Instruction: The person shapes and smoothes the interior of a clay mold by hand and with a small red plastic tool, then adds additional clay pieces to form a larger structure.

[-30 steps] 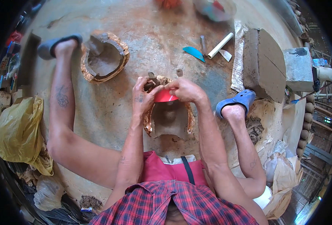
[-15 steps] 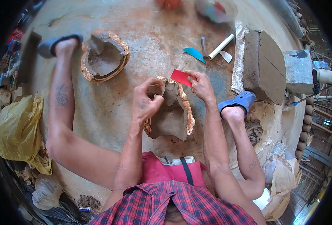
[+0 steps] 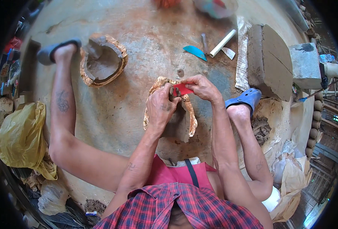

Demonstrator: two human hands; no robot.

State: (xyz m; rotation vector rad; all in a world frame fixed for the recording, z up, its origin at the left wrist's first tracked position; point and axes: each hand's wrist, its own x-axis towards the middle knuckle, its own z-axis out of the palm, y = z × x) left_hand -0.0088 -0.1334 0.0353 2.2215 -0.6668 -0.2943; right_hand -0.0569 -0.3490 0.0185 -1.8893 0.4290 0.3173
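Between my legs lies a rough-edged, cream-and-orange mould piece (image 3: pixel 192 121) lined with grey clay. My right hand (image 3: pixel 204 88) pinches a flat red scraper (image 3: pixel 183 90) over its far end. Against the scraper's left side, my left hand (image 3: pixel 160 108) is closed, its fingers curled and smeared with grey clay; whether they grip a bit of clay or the scraper's edge is hidden. Both hands cover part of the mould's far rim. A second, rounder mould (image 3: pixel 85 69) with clay inside sits farther off to the left.
A large grey clay block (image 3: pixel 270 63) stands at right, beside a pale strip (image 3: pixel 243 57) and a concrete block (image 3: pixel 307 65). Beyond my hands lie a teal scraper (image 3: pixel 195 52), a white tube (image 3: pixel 223 43) and a white blade-like piece (image 3: pixel 228 53). A yellow plastic bag (image 3: pixel 22 133) lies at left.
My left hand has moved right and up, onto the far end of the mould. My right hand has brought the red scraper down toward it, and the two hands now meet.
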